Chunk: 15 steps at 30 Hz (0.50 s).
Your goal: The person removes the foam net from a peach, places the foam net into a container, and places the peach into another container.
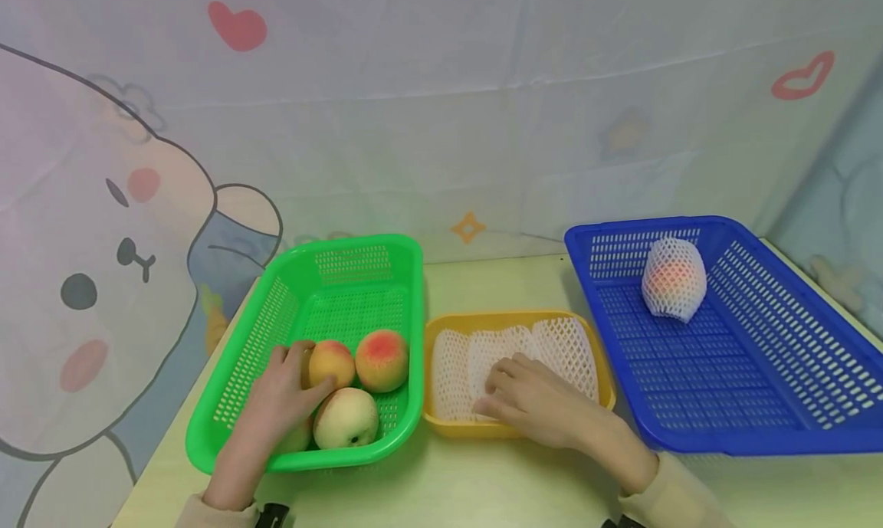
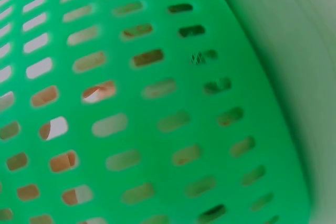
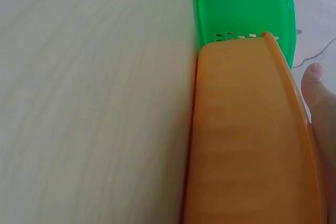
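Observation:
My left hand [image 1: 281,386] reaches into the green basket [image 1: 416,321] and grips a yellow-red peach [image 1: 333,365], fingers at its far left side and thumb at its near side. Beside it lie a redder peach [image 1: 382,360] and a pale peach [image 1: 347,418]; another fruit is partly hidden under my left wrist. My right hand [image 1: 534,398] rests over white foam net sleeves [image 1: 566,352] in the yellow tray [image 1: 510,317], its fingers loosely bent. In the right wrist view the thumb [image 3: 315,85] sticks out above the tray's rim.
A blue basket [image 1: 724,394] stands at the right, holding one peach in a foam net [image 1: 674,279]. The pale wooden table [image 1: 497,283] runs under all three containers. A printed cloth [image 1: 428,152] hangs behind. Basket walls [image 2: 121,129] fill the left wrist view.

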{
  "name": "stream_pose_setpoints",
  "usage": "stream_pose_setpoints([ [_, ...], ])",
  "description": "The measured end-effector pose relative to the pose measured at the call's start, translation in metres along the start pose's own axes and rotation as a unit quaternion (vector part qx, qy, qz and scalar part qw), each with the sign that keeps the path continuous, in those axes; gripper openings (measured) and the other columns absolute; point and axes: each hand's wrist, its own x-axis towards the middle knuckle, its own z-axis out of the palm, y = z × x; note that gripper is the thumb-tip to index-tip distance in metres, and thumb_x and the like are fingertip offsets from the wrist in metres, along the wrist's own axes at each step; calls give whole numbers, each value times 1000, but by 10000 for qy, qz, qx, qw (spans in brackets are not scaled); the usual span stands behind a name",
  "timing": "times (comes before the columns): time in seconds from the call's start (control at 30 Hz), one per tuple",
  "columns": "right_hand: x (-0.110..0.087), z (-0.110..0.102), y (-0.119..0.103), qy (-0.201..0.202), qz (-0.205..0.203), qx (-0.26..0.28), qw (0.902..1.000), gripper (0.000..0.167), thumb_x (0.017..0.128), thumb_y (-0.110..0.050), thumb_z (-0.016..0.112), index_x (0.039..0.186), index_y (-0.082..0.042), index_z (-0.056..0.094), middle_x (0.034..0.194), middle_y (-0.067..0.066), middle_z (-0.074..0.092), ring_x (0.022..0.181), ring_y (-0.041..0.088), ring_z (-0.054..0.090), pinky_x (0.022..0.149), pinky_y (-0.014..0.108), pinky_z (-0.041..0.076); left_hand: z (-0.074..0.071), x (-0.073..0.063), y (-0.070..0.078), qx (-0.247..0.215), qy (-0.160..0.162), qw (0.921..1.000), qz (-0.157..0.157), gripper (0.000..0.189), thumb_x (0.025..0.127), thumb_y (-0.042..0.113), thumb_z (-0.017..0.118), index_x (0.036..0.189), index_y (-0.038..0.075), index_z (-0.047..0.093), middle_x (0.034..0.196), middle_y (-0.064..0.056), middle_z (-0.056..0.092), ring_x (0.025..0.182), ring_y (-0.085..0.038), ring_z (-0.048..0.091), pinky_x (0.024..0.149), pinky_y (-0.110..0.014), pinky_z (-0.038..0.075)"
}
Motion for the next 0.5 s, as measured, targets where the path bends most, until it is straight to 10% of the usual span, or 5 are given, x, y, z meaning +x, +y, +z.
stream_pose_setpoints([
  [0.5,-2,-5,-3,-7,-104,-15,9999,47,100,-49,39,100,-13,69,110,1,64,110,18,54,107,44,39,-2,0,0,175,-7,9996,-238,67,89,41,62,136,-2,43,120,-29,48,90,-35,58,70,-47,49],
])
